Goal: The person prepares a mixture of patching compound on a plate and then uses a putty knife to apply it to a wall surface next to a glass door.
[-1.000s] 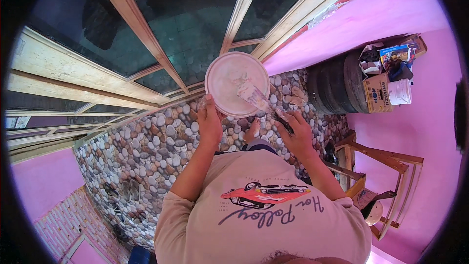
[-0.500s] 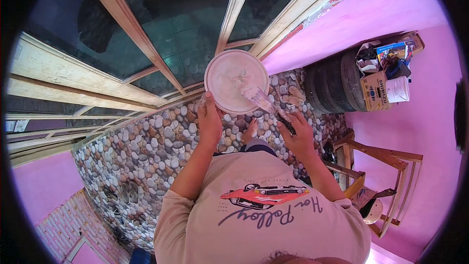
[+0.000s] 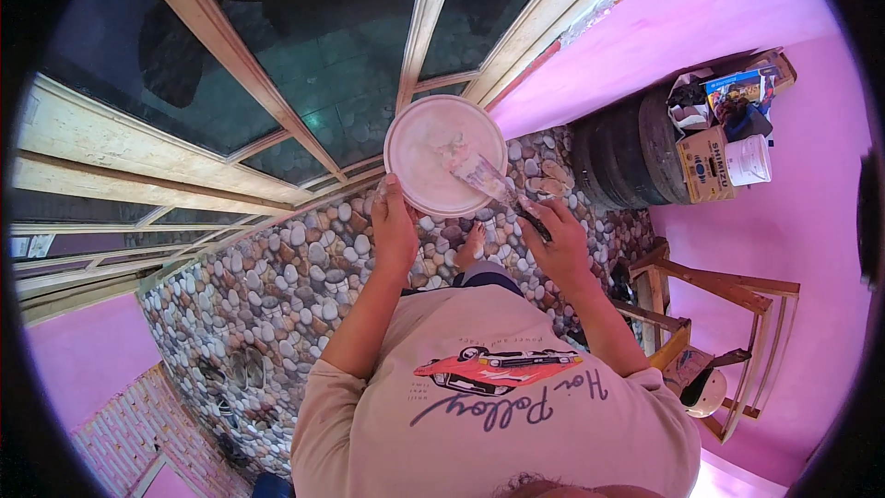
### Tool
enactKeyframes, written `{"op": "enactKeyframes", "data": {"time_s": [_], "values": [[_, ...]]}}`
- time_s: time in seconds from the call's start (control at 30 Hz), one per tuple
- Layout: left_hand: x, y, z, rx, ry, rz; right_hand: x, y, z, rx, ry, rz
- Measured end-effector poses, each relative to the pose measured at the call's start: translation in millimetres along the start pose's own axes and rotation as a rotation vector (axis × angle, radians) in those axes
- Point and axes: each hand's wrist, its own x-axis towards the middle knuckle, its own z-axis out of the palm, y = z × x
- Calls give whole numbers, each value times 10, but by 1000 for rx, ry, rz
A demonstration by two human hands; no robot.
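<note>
My left hand [image 3: 395, 226] grips the lower left rim of a round whitish lid [image 3: 429, 180], thumb on top and the other fingers hidden beneath. A small pale smear of paste [image 3: 449, 149] lies near the lid's middle. In my right hand [image 3: 556, 242] is a putty knife [image 3: 486, 178] with a dark handle. Its wide, paste-streaked blade reaches over the lid, and the tip meets the paste. Both hands are in front of my chest, above the pebble-patterned floor.
Wood-framed glass panes [image 3: 341, 55] stand ahead and to the left. Stacked tires [image 3: 627, 152] sit at the right by the pink wall [image 3: 784, 249], with a cardboard box [image 3: 707, 166] and a white tub [image 3: 749, 160] beside them. Nearer on the right is a wooden frame [image 3: 724, 290]. Sandals [image 3: 247, 369] lie at left.
The putty knife has turned slightly on the lid, its blade face showing more broadly now. My left hand keeps the lid in nearly the same place. The view has shifted a little.
</note>
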Motion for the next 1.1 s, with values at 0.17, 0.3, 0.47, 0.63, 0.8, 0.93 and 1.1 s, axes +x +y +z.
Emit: {"op": "enactKeyframes", "data": {"time_s": [0.17,0.3,0.47,0.63,0.8,0.93,1.1], "values": [[35,-50,-98,3,-36,-25,-14,22,-24,94,14,3],[-5,8,5,-26,-8,-33,-47,66,-2,83,37,10],[94,-105,-27,-20,-15,-38,-8,108,-30,103,57,-8],[154,-134,166,-22,-51,-36,28,173,-70,114,90,29],[255,-262,303,-59,-96,-59,84,352,-116,75,108,40],[296,-298,488,-82,-111,-61,173,449,-195,192,116,136],[391,-385,617,-74,-181,-57,356,712,-232,370,192,233]]}}
